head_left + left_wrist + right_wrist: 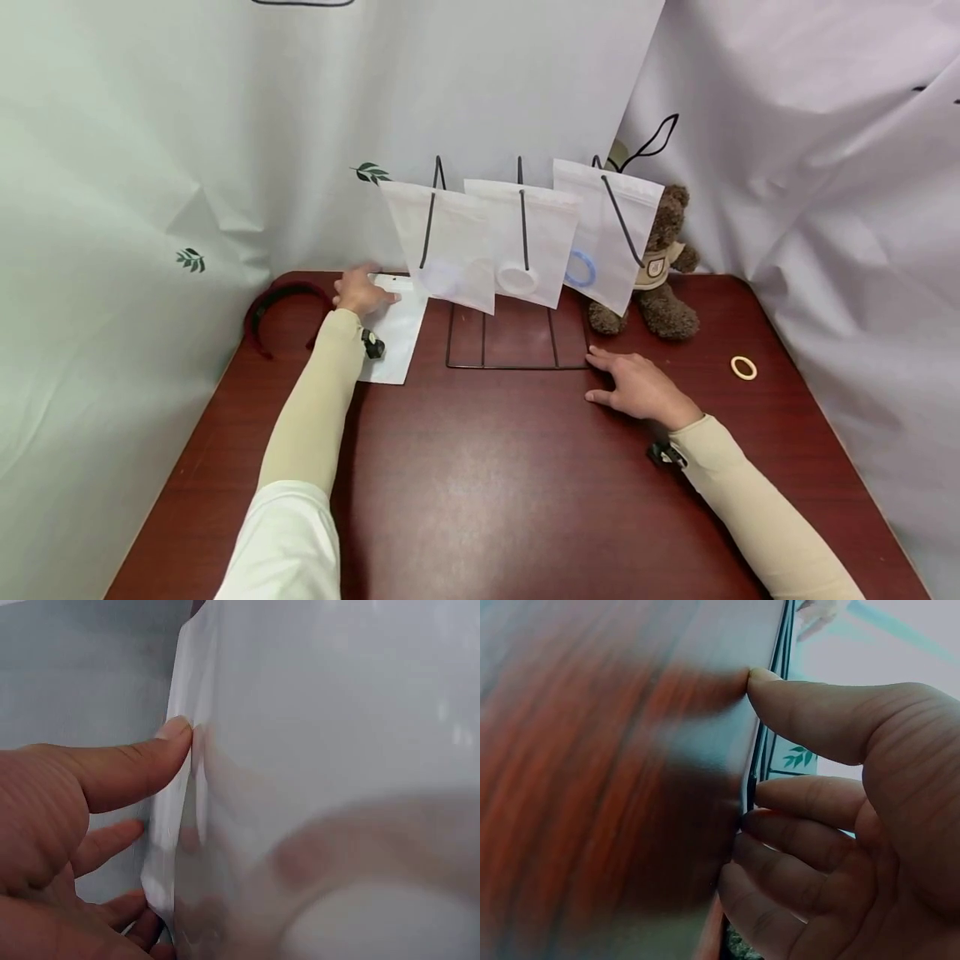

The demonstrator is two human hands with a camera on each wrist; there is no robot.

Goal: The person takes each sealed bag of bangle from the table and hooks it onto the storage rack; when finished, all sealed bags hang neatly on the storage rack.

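Note:
My left hand [362, 293] is at the top end of a white pouch [393, 350] lying flat on the table. In the left wrist view its thumb touches the edge of the pouch [337, 712], with the other fingers lower along that edge. My right hand [637, 385] rests on the table, fingertips at the front right corner of a black wire rack [517, 367], thumb apart from them. From the rack's prongs hang three translucent pouches: a left one [427, 225], a middle one [498, 217] with a white ring, and a right one [581, 196] with a blue ring.
A dark red headband [258, 304] lies at the far left. Behind the right pouch sits a brown teddy bear [670, 312] in a beige top. A cream ring [743, 367] lies on the right side of the wooden table [480, 492]. White curtains [135, 167] surround the table.

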